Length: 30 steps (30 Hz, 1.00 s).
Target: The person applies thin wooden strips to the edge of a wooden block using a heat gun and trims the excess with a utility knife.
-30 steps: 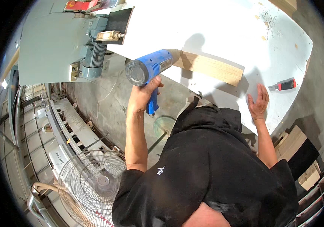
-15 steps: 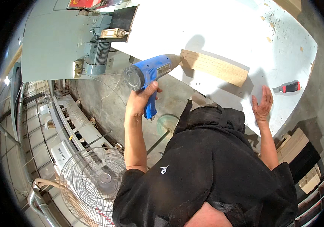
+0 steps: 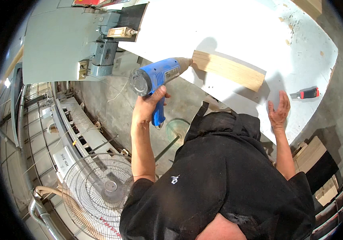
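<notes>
My left hand point(image 3: 151, 103) is wrapped round the handle of a blue heat gun point(image 3: 161, 74). The gun's metal nozzle points right, at the left end of a light wooden block point(image 3: 229, 71) lying on the white table point(image 3: 247, 24). Whether the nozzle touches the wood I cannot tell. My right hand point(image 3: 279, 110) rests at the table's near edge with its fingers apart and nothing in them. To its right lies a utility knife point(image 3: 308, 93) with a black and red handle.
A standing fan point(image 3: 110, 186) is at my lower left. Grey motors point(image 3: 104, 54) stand by a pale green panel point(image 3: 57, 48) at the far left. Wooden boards point(image 3: 310, 154) lean at my right, below the table's edge. Small chips dot the table's far right.
The view has shifted very slightly. Both hands, the heat gun and the wooden block keep nearly the same places relative to each other.
</notes>
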{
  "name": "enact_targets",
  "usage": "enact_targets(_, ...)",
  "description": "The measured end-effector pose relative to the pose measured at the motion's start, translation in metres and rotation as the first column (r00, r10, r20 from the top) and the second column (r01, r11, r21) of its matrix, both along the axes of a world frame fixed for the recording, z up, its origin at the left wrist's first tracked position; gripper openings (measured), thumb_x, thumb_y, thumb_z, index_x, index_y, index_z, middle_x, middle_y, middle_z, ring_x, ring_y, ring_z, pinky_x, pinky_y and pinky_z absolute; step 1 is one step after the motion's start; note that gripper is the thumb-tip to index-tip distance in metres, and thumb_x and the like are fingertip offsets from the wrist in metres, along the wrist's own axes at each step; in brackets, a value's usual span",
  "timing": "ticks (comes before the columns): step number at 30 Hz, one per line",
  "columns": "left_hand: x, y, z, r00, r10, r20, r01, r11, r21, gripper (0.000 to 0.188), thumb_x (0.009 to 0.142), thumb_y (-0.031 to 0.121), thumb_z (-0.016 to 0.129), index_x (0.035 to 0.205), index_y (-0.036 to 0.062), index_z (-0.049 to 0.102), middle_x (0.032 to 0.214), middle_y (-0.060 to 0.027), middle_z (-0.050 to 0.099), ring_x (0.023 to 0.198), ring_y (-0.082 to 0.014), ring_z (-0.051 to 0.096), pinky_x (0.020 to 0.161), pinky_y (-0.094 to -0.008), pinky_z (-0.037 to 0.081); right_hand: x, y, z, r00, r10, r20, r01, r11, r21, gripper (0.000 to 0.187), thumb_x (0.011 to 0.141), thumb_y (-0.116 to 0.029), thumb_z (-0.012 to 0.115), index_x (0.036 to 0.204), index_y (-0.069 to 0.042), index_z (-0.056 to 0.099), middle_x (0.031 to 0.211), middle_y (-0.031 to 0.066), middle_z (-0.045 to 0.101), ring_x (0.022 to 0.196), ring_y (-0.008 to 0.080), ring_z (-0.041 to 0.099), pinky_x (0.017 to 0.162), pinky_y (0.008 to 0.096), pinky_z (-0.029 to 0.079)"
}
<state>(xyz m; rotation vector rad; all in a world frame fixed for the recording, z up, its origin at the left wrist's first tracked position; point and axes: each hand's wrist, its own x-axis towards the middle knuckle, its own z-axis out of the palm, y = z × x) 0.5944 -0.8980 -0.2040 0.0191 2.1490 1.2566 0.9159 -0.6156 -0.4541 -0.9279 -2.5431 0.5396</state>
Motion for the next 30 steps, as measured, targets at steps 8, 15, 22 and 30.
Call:
enact_targets(8,-0.014,0.013,-0.005,0.998,-0.067,-0.003,0.067,0.996,0.051,0.057,0.078,0.035,0.079,0.116,-0.001,0.058,0.088,-0.0108,0.064,0.078,-0.0194,0.064,0.062,-0.0316,0.051,0.001,0.0,-0.003,1.0,0.001,0.016,0.0,1.0,-0.01,0.064,0.086,-0.031,0.065,0.138,-0.002,0.043,0.138,0.0159,0.045,0.129,0.0313,0.04,0.109,0.0419,0.031)
enact_targets(15,-0.008,0.026,-0.006,0.995,-0.104,-0.005,0.104,0.99,0.091,0.051,0.079,0.035,0.078,0.112,-0.0005,0.059,0.088,-0.0114,0.064,0.077,-0.0187,0.063,0.061,-0.0311,0.051,0.0,-0.001,0.0,1.0,0.005,0.015,-0.005,1.0,0.005,0.062,0.087,-0.027,0.065,0.139,-0.003,0.041,0.137,0.0166,0.044,0.128,0.0331,0.041,0.108,0.0427,0.032)
enact_targets(22,0.003,0.022,-0.005,0.992,-0.114,0.051,0.109,0.989,0.099,0.049,0.078,0.033,0.079,0.108,-0.0001,0.06,0.084,-0.0099,0.065,0.071,-0.0173,0.061,0.06,-0.0299,0.05,-0.001,-0.001,0.003,0.999,0.006,0.034,-0.006,1.0,0.005,0.063,0.087,-0.029,0.064,0.139,-0.003,0.041,0.138,0.0163,0.044,0.129,0.0329,0.04,0.109,0.0428,0.031)
enact_targets(30,0.017,0.002,0.007,0.995,-0.085,0.055,0.085,0.996,-0.002,0.056,0.075,0.035,0.082,0.112,-0.0006,0.059,0.087,-0.0103,0.065,0.073,-0.017,0.061,0.062,-0.0313,0.05,0.001,0.0,0.0,1.0,0.008,0.022,-0.009,1.0,0.007,0.063,0.088,-0.031,0.063,0.139,-0.002,0.041,0.137,0.0168,0.045,0.129,0.0328,0.04,0.11,0.043,0.03)
